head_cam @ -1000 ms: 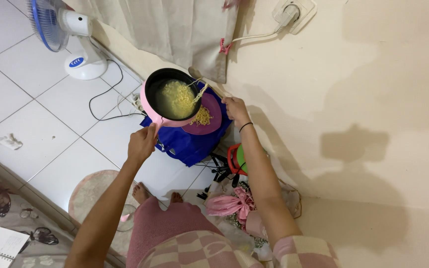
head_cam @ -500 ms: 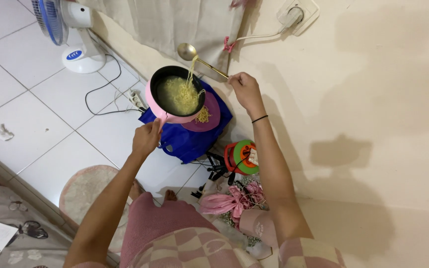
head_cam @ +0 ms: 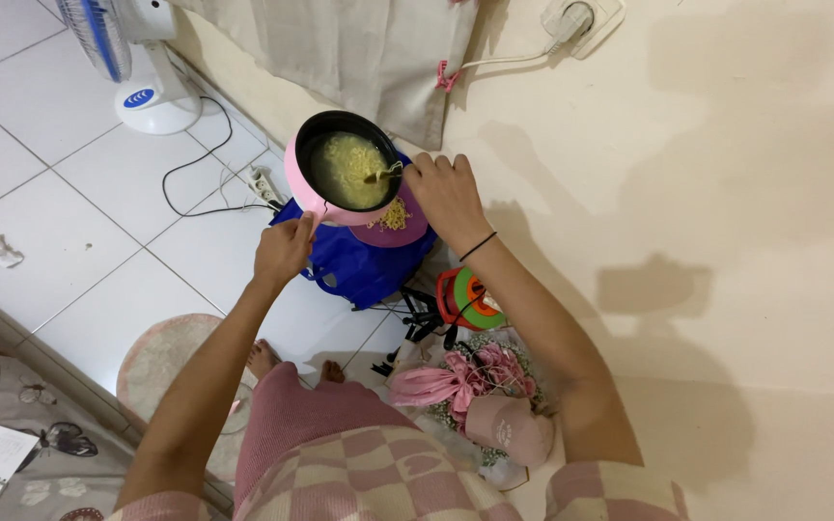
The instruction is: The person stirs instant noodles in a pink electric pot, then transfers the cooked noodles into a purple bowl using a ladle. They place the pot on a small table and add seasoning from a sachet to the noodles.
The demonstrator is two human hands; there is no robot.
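- Head view: a pink pan [head_cam: 313, 189] with a black interior is held up by its handle in the closed left hand [head_cam: 284, 253], above a blue bag [head_cam: 364, 270] on the white tiled floor [head_cam: 60, 222].
- Yellow noodles [head_cam: 349, 169] in broth are seen inside the pan; a smaller heap of noodles [head_cam: 396, 216] lies on a magenta plate [head_cam: 415, 229] resting on the bag, partly beneath the pan.
- The right hand [head_cam: 446, 193] is closed at the pan's rim around a utensil [head_cam: 381, 175], of which only the tip among the noodles is visible; its kind cannot be told.
- The pan is judged to be tilted slightly toward the plate. A spill of hot broth onto the bag or the bare feet [head_cam: 291, 365] is judged possible if the tilt is increased too quickly.
- A power strip [head_cam: 264, 183] and black cables [head_cam: 195, 174] lie on the floor just beside the bag; liquid reaching them is judged a hazard.
- The plate sits on a soft bag, so tipping under added weight is judged possible.
- A standing fan [head_cam: 132, 58] is noted well apart, at the upper left.
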